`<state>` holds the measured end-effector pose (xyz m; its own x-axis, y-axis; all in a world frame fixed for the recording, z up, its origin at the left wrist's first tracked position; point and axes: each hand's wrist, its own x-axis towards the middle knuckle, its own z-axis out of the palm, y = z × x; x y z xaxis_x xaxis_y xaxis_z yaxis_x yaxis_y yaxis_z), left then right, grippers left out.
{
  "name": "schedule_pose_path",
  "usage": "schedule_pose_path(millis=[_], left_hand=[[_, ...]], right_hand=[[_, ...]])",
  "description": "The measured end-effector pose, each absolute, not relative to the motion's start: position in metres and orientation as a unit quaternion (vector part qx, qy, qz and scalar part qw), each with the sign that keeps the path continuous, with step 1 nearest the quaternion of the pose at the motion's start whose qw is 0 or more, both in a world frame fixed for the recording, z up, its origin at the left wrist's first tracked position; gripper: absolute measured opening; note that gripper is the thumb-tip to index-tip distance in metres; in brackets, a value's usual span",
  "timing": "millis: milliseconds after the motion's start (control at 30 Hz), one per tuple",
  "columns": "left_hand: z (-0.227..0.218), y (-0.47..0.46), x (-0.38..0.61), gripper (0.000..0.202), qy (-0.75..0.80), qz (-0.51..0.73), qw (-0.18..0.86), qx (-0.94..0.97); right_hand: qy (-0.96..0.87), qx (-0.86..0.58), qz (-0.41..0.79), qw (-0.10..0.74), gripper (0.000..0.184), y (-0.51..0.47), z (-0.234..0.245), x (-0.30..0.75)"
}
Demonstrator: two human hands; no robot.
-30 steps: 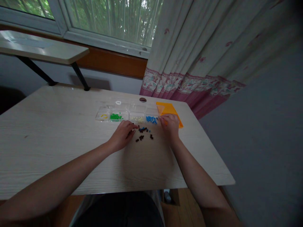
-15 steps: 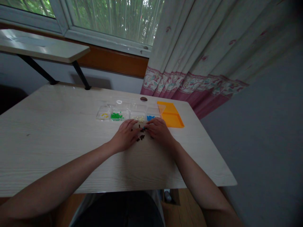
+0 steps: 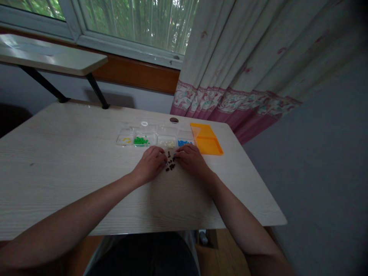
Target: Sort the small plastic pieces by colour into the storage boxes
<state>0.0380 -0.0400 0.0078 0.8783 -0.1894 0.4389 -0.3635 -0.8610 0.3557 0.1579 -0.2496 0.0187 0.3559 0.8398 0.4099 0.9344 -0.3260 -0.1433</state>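
Note:
Several small dark brown pieces (image 3: 172,166) lie loose on the table between my two hands. My left hand (image 3: 150,164) rests at their left side with its fingers curled in; what its fingertips hold, if anything, is too small to make out. On the other side, my right hand (image 3: 192,159) has its thumb and fingers pinched together, with a tiny bluish piece at the tips. Just beyond the hands stand clear plastic boxes with green pieces (image 3: 140,141), cream pieces (image 3: 169,144), blue pieces (image 3: 184,143) and a few yellow pieces (image 3: 126,140).
An orange tray (image 3: 211,146) lies to the right of the boxes. A dark oval object (image 3: 174,120) sits near the table's back edge. At the back left a raised shelf (image 3: 57,61) stands on black legs. A curtain (image 3: 230,76) hangs behind the table.
My left hand has drawn a little to the left, away from my right hand. The gap between them is wider and more brown pieces show. My right hand has barely moved.

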Motion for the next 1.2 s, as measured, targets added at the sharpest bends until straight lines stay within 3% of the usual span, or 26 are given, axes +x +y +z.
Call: schedule_pose_path(millis=[500, 1200], left_hand=[[0.009, -0.035, 0.043, 0.021, -0.094, 0.225, 0.286, 0.927], [0.012, -0.035, 0.043, 0.027, -0.112, 0.210, 0.294, 0.925]], right_hand=[[-0.553, -0.790, -0.166, 0.207, 0.015, -0.235, 0.033, 0.128], [-0.520, -0.803, -0.204, 0.209, 0.016, -0.229, 0.028, 0.120]])
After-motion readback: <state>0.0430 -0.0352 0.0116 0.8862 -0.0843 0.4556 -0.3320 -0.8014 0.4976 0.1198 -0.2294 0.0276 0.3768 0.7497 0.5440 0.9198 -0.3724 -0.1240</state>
